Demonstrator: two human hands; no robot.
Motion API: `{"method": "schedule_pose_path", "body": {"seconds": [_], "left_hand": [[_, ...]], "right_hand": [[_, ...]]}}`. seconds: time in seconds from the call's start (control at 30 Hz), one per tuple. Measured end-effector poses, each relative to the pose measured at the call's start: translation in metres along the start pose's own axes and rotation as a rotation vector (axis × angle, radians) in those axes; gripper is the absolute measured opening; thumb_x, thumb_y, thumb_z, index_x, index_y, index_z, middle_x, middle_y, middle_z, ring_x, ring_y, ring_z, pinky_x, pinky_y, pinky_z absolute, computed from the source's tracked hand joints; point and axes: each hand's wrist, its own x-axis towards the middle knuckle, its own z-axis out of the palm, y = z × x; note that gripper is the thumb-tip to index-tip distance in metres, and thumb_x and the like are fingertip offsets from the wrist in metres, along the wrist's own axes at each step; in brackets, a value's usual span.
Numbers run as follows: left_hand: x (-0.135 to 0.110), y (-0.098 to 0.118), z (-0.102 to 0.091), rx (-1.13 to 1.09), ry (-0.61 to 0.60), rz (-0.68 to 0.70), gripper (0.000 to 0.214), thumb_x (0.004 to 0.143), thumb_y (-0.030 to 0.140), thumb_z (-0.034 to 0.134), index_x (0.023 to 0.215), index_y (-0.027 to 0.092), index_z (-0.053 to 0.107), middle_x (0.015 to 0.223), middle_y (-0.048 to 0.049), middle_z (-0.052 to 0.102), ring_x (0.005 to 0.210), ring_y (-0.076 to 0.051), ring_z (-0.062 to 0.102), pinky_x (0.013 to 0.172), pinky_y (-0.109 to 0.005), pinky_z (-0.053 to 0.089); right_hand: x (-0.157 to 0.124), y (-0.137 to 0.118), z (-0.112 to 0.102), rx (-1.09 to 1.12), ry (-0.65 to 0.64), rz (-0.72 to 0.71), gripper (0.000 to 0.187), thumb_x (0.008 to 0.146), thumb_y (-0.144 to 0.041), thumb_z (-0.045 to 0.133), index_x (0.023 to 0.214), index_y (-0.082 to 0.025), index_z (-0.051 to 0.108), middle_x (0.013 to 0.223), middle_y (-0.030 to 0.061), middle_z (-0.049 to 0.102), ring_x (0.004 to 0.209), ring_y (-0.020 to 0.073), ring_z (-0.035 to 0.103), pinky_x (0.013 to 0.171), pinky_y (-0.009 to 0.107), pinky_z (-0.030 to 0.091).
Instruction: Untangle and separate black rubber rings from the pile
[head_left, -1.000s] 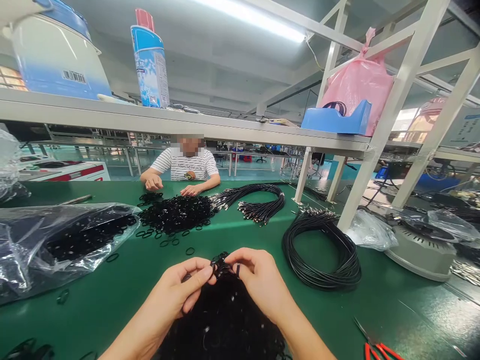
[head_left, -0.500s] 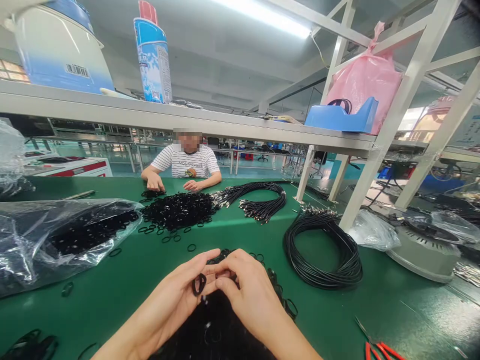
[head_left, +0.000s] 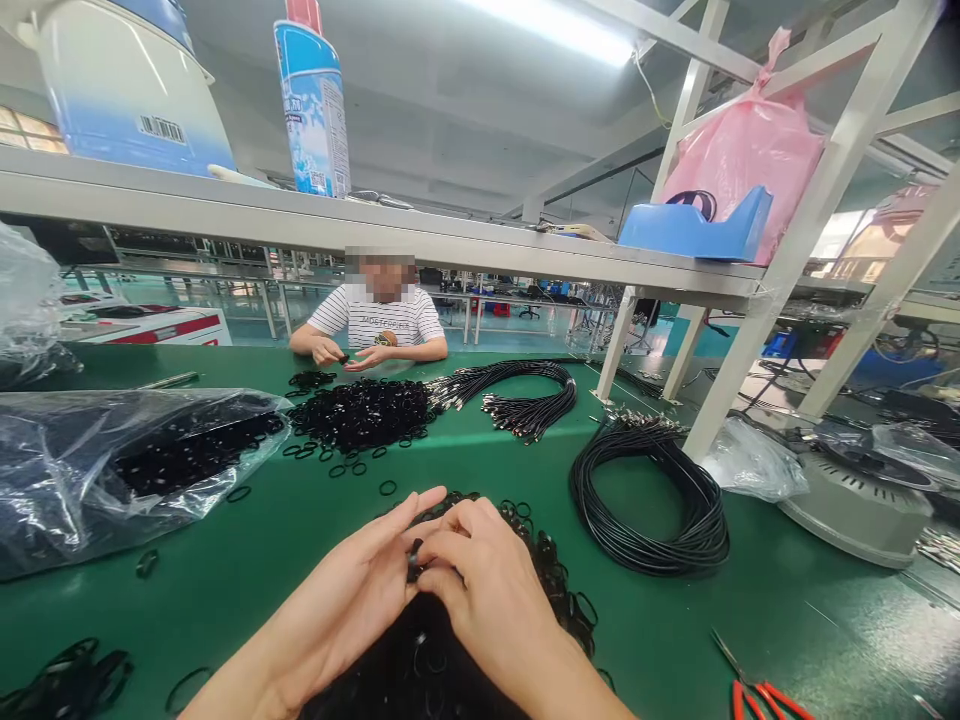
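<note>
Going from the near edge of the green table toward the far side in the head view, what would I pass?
The hands pinching a small black ring → loose ring → big pile of black rings → the co-worker's hands.

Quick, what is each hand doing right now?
Left hand: pinching a black ring.
Right hand: pinching the same ring.

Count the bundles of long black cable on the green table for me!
2: one big cable coil lying right of the hands, and one cable bundle farther back near the other person. More may be hidden behind the frame.
</note>
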Motion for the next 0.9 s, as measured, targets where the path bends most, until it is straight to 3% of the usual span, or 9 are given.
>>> {"method": "schedule_pose_path", "body": {"seconds": [0.1, 0.2, 0.27, 0.33, 0.43, 0.53, 0.7, 0.9], "left_hand": [[-0.005, 0.003, 0.002, 0.197, 0.027, 0.035, 0.042, 0.09, 0.043, 0.054, 0.128, 0.025, 0.059, 0.134, -0.0108, 0.058, 0.106, -0.023, 0.061, 0.083, -0.035, 0.054], [-0.008, 0.008, 0.002, 0.566, 0.187, 0.178, 0.042, 0.085, 0.052, 0.057, 0.121, 0.03, 0.065, 0.141, -0.0054, 0.052, 0.123, -0.029, 0.05, 0.084, -0.033, 0.052], [-0.007, 0.011, 0.001, 0.752, 0.24, 0.263, 0.039, 0.082, 0.053, 0.061, 0.11, 0.028, 0.071, 0.129, -0.006, 0.061, 0.117, -0.029, 0.054, 0.081, -0.029, 0.051], [-0.005, 0.01, 0.0, 0.863, 0.196, 0.306, 0.034, 0.08, 0.051, 0.063, 0.099, 0.025, 0.073, 0.106, -0.006, 0.07, 0.1, -0.026, 0.06, 0.078, -0.028, 0.05], [0.0, 0.006, -0.001, 0.87, 0.159, 0.368, 0.029, 0.075, 0.047, 0.07, 0.094, 0.024, 0.068, 0.093, -0.0034, 0.069, 0.086, -0.022, 0.062, 0.074, -0.028, 0.049], [0.003, 0.001, -0.002, 0.879, 0.236, 0.416, 0.035, 0.068, 0.044, 0.076, 0.093, 0.024, 0.063, 0.089, -0.0017, 0.064, 0.075, -0.02, 0.061, 0.064, -0.027, 0.047], [0.0, 0.004, -0.004, 1.103, 0.201, 0.469, 0.024, 0.08, 0.046, 0.064, 0.072, 0.023, 0.063, 0.075, 0.0005, 0.06, 0.073, -0.019, 0.054, 0.066, -0.026, 0.04], [-0.001, 0.009, -0.004, 0.927, 0.283, 0.41, 0.028, 0.081, 0.048, 0.063, 0.072, 0.022, 0.06, 0.074, 0.0028, 0.056, 0.063, -0.013, 0.043, 0.056, -0.022, 0.033]], "right_hand": [[0.005, 0.004, -0.004, 0.188, 0.037, 0.115, 0.017, 0.081, -0.007, 0.06, 0.076, -0.022, 0.068, 0.082, -0.0006, 0.063, 0.078, 0.015, 0.052, 0.07, 0.027, 0.04], [0.01, 0.01, -0.011, 0.511, 0.049, 0.309, 0.008, 0.079, -0.016, 0.063, 0.075, -0.019, 0.069, 0.074, -0.0017, 0.065, 0.067, 0.0126, 0.053, 0.064, 0.025, 0.04], [0.012, 0.012, -0.013, 0.682, 0.047, 0.386, 0.006, 0.077, -0.021, 0.066, 0.074, -0.018, 0.07, 0.069, -0.0014, 0.064, 0.066, 0.0125, 0.054, 0.064, 0.024, 0.041], [0.013, 0.012, -0.013, 0.79, 0.037, 0.437, 0.008, 0.074, -0.023, 0.069, 0.073, -0.016, 0.07, 0.066, -0.0009, 0.063, 0.065, 0.0124, 0.055, 0.062, 0.024, 0.041], [0.012, 0.011, -0.012, 0.888, 0.027, 0.486, 0.012, 0.072, -0.026, 0.071, 0.073, -0.014, 0.071, 0.062, -0.0001, 0.063, 0.061, 0.0119, 0.055, 0.056, 0.022, 0.038], [0.012, 0.009, -0.012, 0.916, 0.037, 0.484, 0.016, 0.072, -0.029, 0.072, 0.072, -0.013, 0.07, 0.061, 0.0008, 0.063, 0.06, 0.012, 0.055, 0.054, 0.021, 0.036], [0.011, 0.011, -0.012, 0.904, 0.024, 0.477, 0.022, 0.074, -0.035, 0.07, 0.071, -0.013, 0.071, 0.065, 0.0033, 0.066, 0.062, 0.0124, 0.056, 0.053, 0.021, 0.034], [0.013, 0.01, -0.016, 0.909, 0.083, 0.514, 0.024, 0.071, -0.036, 0.071, 0.073, -0.012, 0.07, 0.066, 0.0047, 0.067, 0.061, 0.0122, 0.056, 0.052, 0.021, 0.033]]}}
